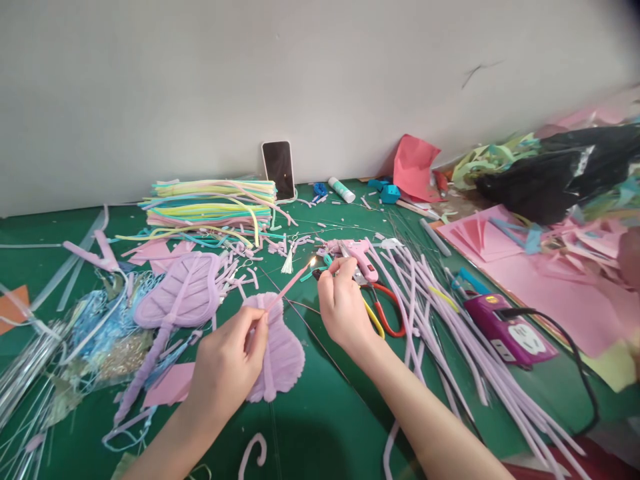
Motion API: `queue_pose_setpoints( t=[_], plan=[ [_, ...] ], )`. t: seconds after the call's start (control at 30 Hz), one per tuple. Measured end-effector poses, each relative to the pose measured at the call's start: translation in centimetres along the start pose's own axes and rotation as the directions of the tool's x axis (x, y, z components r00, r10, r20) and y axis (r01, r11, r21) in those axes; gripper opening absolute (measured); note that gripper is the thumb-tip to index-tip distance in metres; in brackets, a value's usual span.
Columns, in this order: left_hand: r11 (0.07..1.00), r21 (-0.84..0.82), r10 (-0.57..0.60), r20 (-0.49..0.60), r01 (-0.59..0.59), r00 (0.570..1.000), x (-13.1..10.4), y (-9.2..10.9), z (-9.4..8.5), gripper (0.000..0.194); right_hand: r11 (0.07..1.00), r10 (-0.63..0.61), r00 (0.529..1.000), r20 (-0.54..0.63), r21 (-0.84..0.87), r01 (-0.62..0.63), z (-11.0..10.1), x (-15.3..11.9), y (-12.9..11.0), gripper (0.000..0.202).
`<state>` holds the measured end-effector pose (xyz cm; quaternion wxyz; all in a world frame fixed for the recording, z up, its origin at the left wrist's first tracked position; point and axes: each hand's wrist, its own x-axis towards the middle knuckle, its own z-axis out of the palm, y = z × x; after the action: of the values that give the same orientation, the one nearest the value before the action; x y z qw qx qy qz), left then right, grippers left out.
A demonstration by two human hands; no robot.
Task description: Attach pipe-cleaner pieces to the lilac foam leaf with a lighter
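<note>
My left hand (234, 350) pinches a thin pink strip (293, 283) between thumb and fingertips, its far end pointing up and right. Close to that end burns a small flame (313, 261). My right hand (344, 303) is closed around a lighter (317, 273), mostly hidden by the fingers. Under my left hand lies a purple pipe-cleaner wing shape (285, 360) with a scalloped edge. A finished-looking purple leaf-shaped fan (177, 293) with a wrapped handle rests to its left. Scissors (390, 313) with red and yellow handles and a pink glue gun (366, 260) lie beyond my right hand.
Purple pipe cleaners (450, 327) spread across the right side. A purple power socket (510, 330) with a black cable sits there. Bundled coloured pipe cleaners (210, 207) and a phone (279, 170) stand by the wall. Blue tassels (103, 327) lie left; pink paper (530, 280) lies right.
</note>
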<state>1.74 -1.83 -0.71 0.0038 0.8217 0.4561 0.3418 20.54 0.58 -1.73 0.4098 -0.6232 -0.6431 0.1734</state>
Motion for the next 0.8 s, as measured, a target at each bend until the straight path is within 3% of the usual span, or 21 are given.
queue_pose_setpoints(
  t=[0.1,0.4,0.8],
  plan=[
    [1.0,0.007,0.0,-0.005,0.0,1.0,-0.1,-0.1,0.1,0.009,0.996,0.088,0.996,0.002,-0.002,-0.088,0.0,-0.1,-0.5,0.002],
    [1.0,0.008,-0.023,0.018,0.023,1.0,0.0,0.0,0.0,0.011,0.993,0.112,0.994,0.015,0.038,-0.112,0.4,-0.3,-1.2,0.006],
    [0.999,0.014,-0.043,0.033,0.043,0.999,0.0,-0.2,0.1,0.014,0.999,0.029,0.997,0.069,-0.028,-0.028,1.0,-0.9,-1.2,0.006]
  ],
)
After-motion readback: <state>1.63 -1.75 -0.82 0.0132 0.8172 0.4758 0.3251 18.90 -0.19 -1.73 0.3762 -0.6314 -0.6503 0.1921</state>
